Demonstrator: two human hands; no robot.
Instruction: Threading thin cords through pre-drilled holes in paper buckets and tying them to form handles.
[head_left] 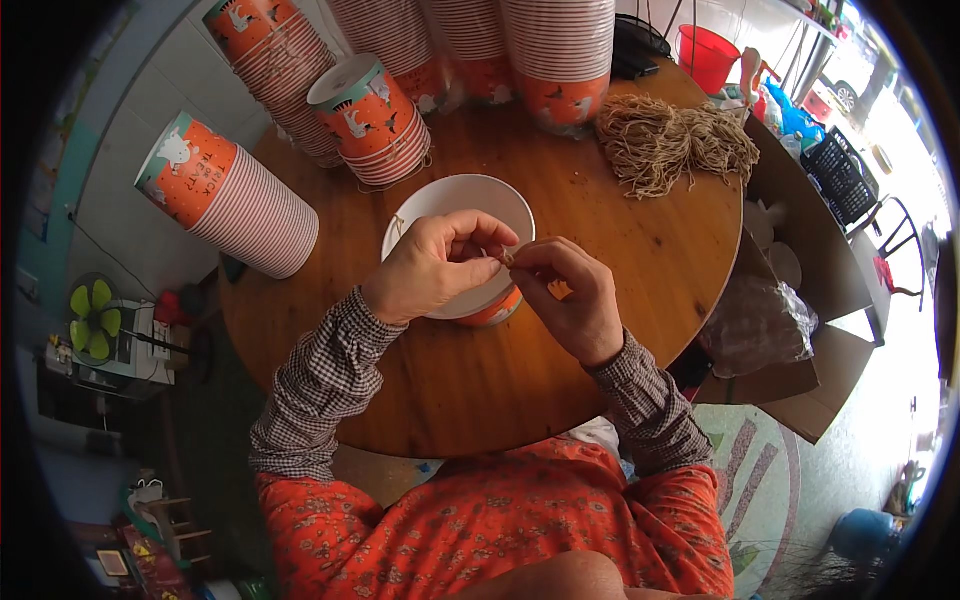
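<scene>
An orange paper bucket [505, 198] with a white inside stands upright on the table in front of me. Over its opening, my left hand [435, 262] and my right hand [567, 295] meet, thumbs and fingertips pinched together. Between them is a small bit of tan cord [507, 258], apparently its knotted end; fingers cover most of it. A loop of the same cord [398, 226] shows at the bucket's left rim. How the cord passes through the bucket's wall is hidden by my left hand.
Round wooden table [650, 260]. Stacked buckets [255, 215] lean at the left, with another nested stack [385, 130] behind. Tall wrapped stacks [555, 60] line the back. A heap of tan cords [675, 145] lies at the right, beyond it an open cardboard box [830, 375].
</scene>
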